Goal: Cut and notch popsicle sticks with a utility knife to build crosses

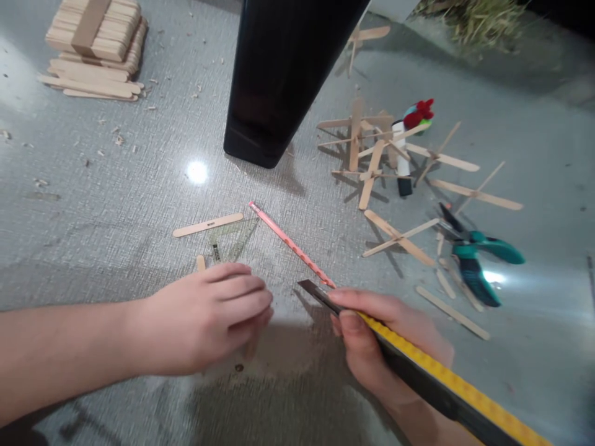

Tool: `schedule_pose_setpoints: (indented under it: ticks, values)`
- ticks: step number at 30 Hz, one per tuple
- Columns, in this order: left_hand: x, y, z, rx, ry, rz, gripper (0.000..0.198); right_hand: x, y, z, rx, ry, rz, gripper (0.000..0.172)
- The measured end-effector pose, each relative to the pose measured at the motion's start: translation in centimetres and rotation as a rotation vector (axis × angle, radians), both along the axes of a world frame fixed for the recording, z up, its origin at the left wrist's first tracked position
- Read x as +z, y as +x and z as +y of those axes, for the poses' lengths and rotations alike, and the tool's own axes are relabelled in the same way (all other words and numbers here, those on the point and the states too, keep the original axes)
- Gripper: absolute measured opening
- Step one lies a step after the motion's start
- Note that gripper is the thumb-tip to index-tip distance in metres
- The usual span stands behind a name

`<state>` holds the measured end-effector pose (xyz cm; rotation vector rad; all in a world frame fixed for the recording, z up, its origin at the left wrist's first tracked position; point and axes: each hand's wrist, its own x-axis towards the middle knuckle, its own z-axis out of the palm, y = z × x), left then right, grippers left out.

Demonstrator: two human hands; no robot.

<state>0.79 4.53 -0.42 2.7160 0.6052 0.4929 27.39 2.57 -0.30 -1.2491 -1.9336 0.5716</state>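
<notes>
My right hand (372, 334) is closed around a yellow and black utility knife (418, 365), its blade pointing up and left. My left hand (209, 316) has curled fingers at lower center-left; a blurred wooden piece (251, 347) shows beneath them, and the fingertips are partly hidden. Beyond that hand lie a wooden stick with a small slot (207, 225) and a clear triangular ruler (232, 238). The end of another stick (201, 263) shows above its knuckles. A pink pencil (290, 243) rests diagonally between the hands, its lower end near the knife blade.
A tall black object (283, 80) stands at top center. Bundled sticks (95, 31) lie upper left. Crossed stick pieces (397, 238), a white marker (400, 152) and green-handled pliers (474, 254) spread over the right side. Dried grass (483, 21) is at the upper right.
</notes>
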Motion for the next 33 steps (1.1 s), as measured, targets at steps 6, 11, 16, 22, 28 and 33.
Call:
schedule_pose_setpoints:
  ticks: [6,11,16,22,28,33]
  values:
    - [0.0,-0.3,0.0,0.236,-0.006,0.091,0.038,0.2,-0.2,0.1,0.037,-0.022,0.006,0.012]
    - [0.2,-0.7,0.0,0.189,0.006,0.011,0.026,0.2,-0.3,0.4,0.105,-0.021,0.004,0.017]
    - [0.0,-0.5,-0.3,0.172,-0.083,-0.003,0.023,0.6,-0.8,0.9,0.191,-0.007,0.010,0.019]
    - [-0.6,0.0,-0.8,0.232,-0.035,0.039,0.033,1.1,-1.4,0.6,0.232,-0.060,-0.042,0.020]
    - [-0.5,0.1,-0.8,0.197,0.021,0.001,0.032,0.9,-1.5,0.8,0.240,-0.060,-0.080,0.022]
    - [-0.6,0.0,-1.2,0.140,0.075,0.043,0.034,1.0,-1.6,1.0,0.289,-0.079,-0.050,0.024]
